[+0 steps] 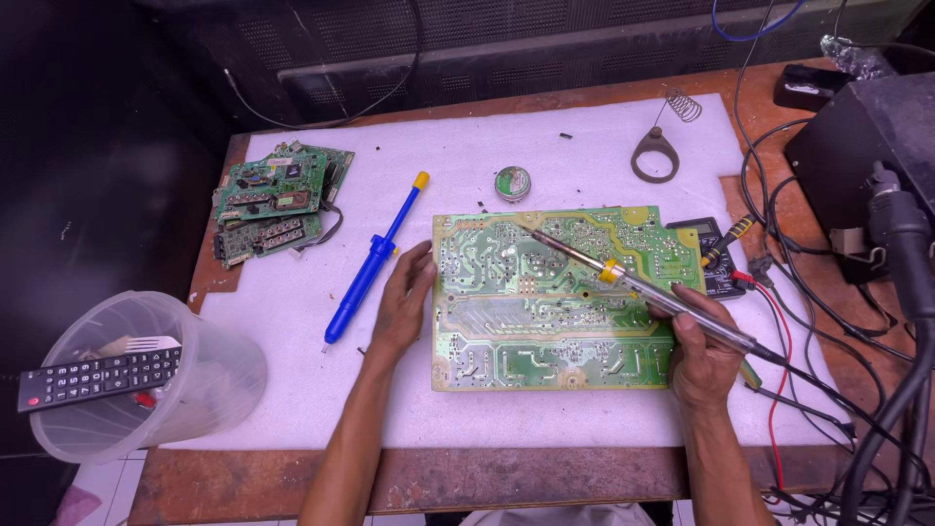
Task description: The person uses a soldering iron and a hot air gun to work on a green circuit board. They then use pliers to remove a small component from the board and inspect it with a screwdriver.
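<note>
Circuit board flat at frame centre on white mat; left hand open, fingers pressing its left edge to steady; right hand closed round soldering iron, tip angled onto board's upper traces

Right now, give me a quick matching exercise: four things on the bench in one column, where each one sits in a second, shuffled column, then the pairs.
Things:
1. soldering iron
2. blue desoldering pump
3. remote control
4. small green boards

Places:
A. across the rim of the clear plastic tub
B. stacked at the white mat's far left corner
C. in the right hand, tip on the large circuit board
D. flat on the mat, just beyond the left hand

Pairs: 1-C, 2-D, 3-A, 4-B
</note>
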